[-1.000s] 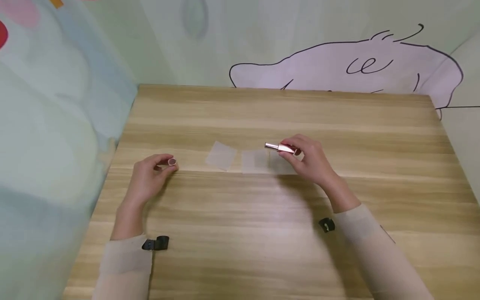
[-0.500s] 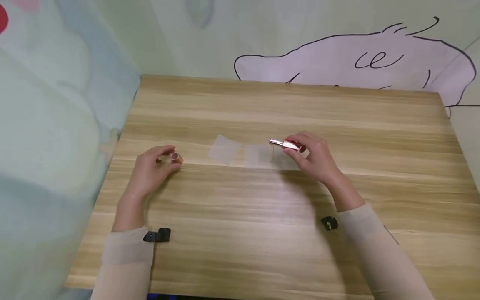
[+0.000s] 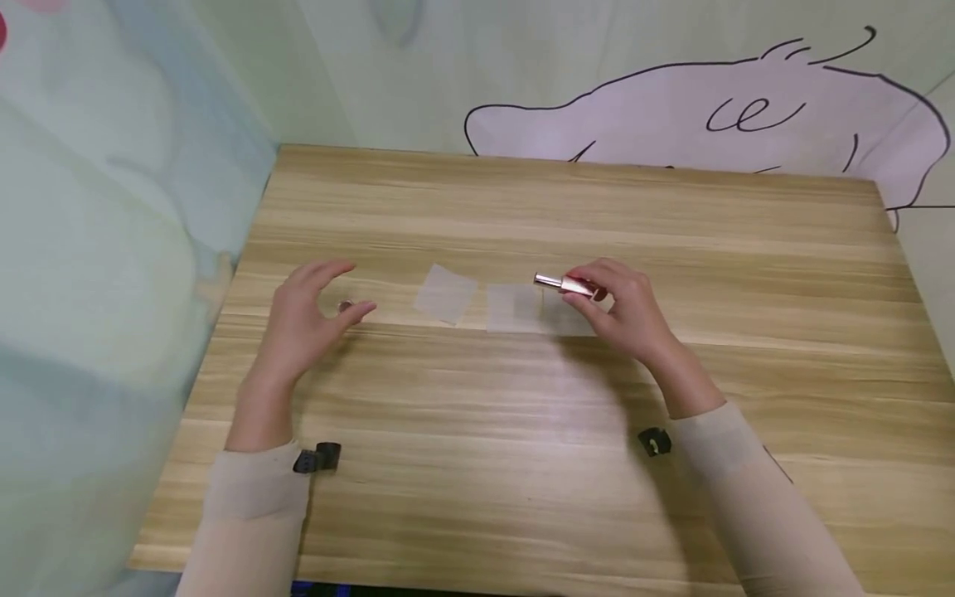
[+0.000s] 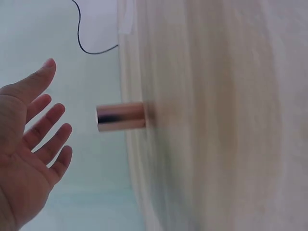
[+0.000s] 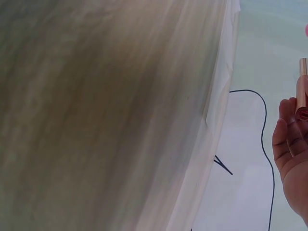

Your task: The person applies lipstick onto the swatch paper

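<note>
A rose-gold lipstick cap (image 3: 345, 306) stands upright on the table at the left; the left wrist view shows the whole cap (image 4: 120, 117) from the side. Around it, apart from the cap, my left hand (image 3: 298, 323) has thumb and fingers spread. My right hand (image 3: 630, 311) pinches the shiny rose-gold lipstick (image 3: 574, 286) between thumb and fingers, raised above the table with its narrow metal end pointing left. At the edge of the right wrist view, part of this lipstick (image 5: 301, 98) shows a reddish base end.
Thin translucent paper squares lie on the wooden table (image 3: 477, 464): a tilted sheet (image 3: 446, 294) in the middle, and flat sheets (image 3: 512, 308) partly under the right hand. A wall (image 3: 336, 75) with a cartoon drawing borders the table's back edge; another painted wall borders its left.
My left hand has let go of the lipstick cap and spread its fingers, leaving the cap standing on the table. My right hand keeps its hold on the lipstick. The head view has shifted slightly.
</note>
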Motion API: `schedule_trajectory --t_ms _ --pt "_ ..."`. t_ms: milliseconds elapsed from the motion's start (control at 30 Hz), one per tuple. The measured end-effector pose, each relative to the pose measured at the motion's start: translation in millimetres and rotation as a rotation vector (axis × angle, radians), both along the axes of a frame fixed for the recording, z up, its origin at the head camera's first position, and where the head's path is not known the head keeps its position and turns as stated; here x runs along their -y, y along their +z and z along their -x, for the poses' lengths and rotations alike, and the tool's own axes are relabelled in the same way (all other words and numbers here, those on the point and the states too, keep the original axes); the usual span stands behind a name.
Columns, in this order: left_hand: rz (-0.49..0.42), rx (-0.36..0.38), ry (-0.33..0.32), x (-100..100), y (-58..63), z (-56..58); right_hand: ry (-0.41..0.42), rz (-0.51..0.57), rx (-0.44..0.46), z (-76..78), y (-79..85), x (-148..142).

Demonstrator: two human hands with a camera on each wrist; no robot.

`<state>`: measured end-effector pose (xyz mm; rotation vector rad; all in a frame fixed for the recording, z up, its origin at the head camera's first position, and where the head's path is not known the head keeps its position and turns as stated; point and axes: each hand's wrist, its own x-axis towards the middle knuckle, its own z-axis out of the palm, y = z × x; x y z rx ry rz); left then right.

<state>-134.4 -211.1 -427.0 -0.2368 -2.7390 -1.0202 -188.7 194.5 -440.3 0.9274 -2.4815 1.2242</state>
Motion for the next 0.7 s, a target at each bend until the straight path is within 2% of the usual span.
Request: schedule_trajectory --t_ms 333,500,700 --pt "0.009 -0.029 -0.178 -35.1 11.8 14.3 0.009 0.006 0.018 -1.3 0.2 1.6" --pt "-0.009 -0.023 -0.258 -58.3 16.9 21.2 0.015 0.005 0.026 -1.0 -0.6 2.4" --pt "0.032 -0.015 -0.343 -89.6 22.9 29.0 0.028 0.014 0.010 -0.4 -0.9 4.2"
